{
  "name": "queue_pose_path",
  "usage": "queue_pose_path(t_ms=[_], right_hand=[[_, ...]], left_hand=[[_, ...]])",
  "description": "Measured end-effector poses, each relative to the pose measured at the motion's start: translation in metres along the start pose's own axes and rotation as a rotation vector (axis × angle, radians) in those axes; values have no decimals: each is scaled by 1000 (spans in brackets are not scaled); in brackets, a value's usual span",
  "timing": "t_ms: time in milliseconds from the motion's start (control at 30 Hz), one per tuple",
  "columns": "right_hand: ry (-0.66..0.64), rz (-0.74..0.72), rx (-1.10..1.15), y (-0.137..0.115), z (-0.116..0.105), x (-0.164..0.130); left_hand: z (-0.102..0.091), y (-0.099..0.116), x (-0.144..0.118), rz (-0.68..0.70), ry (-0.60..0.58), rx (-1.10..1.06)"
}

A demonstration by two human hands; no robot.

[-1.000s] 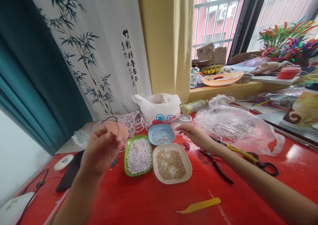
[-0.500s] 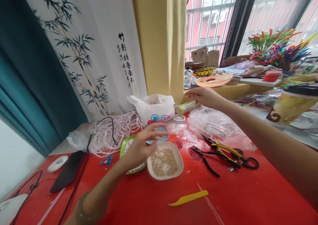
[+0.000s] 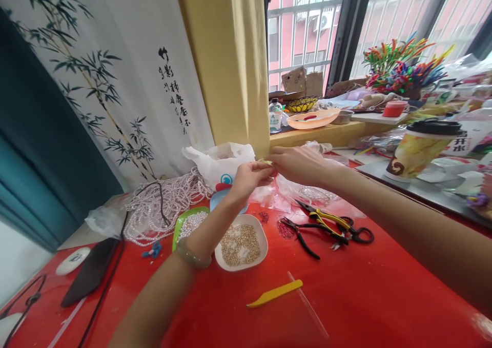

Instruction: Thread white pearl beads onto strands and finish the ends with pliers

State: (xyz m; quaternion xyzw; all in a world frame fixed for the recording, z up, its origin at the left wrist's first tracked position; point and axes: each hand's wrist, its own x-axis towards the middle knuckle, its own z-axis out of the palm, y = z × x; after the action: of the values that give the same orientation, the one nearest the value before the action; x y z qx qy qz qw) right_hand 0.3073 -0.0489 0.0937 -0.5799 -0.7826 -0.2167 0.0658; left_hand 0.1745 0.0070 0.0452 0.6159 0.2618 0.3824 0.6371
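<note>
My left hand (image 3: pixel 251 180) and my right hand (image 3: pixel 298 164) meet fingertip to fingertip beyond the bead dishes. The fingers of both hands are pinched together; whatever is between them is too small or hidden. A yellow-green bit (image 3: pixel 265 161) shows right behind the fingertips. Below my left forearm lies a white dish (image 3: pixel 262 253) of small gold beads. A green dish (image 3: pixel 177 230) with pale beads is partly covered by that forearm. Close behind my left hand stands a white plastic bag (image 3: pixel 215 166), and a blue lid-like piece (image 3: pixel 221 200) lies under the wrist.
Black-handled pliers (image 3: pixel 303 240) and yellow-black pliers (image 3: pixel 326 220) lie at right. Yellow tweezers (image 3: pixel 274 293) rest in front. Pearl strands (image 3: pixel 165 207) heap at left, near a black phone (image 3: pixel 90 276). A paper cup (image 3: pixel 417 150) stands far right.
My left hand has moved up and away from above the bead dishes. My right hand has come down to meet it. The view has turned slightly right.
</note>
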Motion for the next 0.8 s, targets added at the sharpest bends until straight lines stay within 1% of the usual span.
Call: queue_pose_path(t_ms=[33, 100, 133, 167, 200, 267, 300, 333, 367, 433, 500, 667, 733, 800], right_hand=[[60, 36, 6, -1, -1, -4], [187, 172, 0, 0, 3, -16], [204, 243, -12, 2, 8, -24], [173, 306, -27, 4, 17, -34], [76, 335, -44, 6, 28, -45], [-240, 301, -52, 11, 55, -69], [-367, 280, -44, 13, 69, -80], [-424, 276, -32, 15, 81, -89], [-468, 311, -10, 16, 91, -97], [-497, 372, 51, 16, 103, -108], [-512, 403, 94, 15, 106, -113], [-515, 441, 123, 14, 103, -116], [-492, 498, 161, 15, 102, -118], [-457, 612, 280, 16, 99, -117]], left_hand=[[-2, -1, -1, 1, 3, 1], [-9, -3, -3, 6, 21, 33], [-13, -4, -5, 11, 42, 55], [-17, -5, -6, 14, 66, 76], [-21, -6, -6, 14, 89, 93], [-27, -9, -5, -2, 124, 113], [-30, -10, -4, -10, 134, 115], [-31, -11, -2, -15, 139, 112], [-32, -12, 0, -16, 140, 105], [-33, -13, 4, -11, 143, 87], [-33, -11, 7, 0, 146, 70], [-35, -2, 6, 18, 163, 60], [-39, 1, 4, 21, 177, 66], [-42, 2, 2, 27, 183, 75]])
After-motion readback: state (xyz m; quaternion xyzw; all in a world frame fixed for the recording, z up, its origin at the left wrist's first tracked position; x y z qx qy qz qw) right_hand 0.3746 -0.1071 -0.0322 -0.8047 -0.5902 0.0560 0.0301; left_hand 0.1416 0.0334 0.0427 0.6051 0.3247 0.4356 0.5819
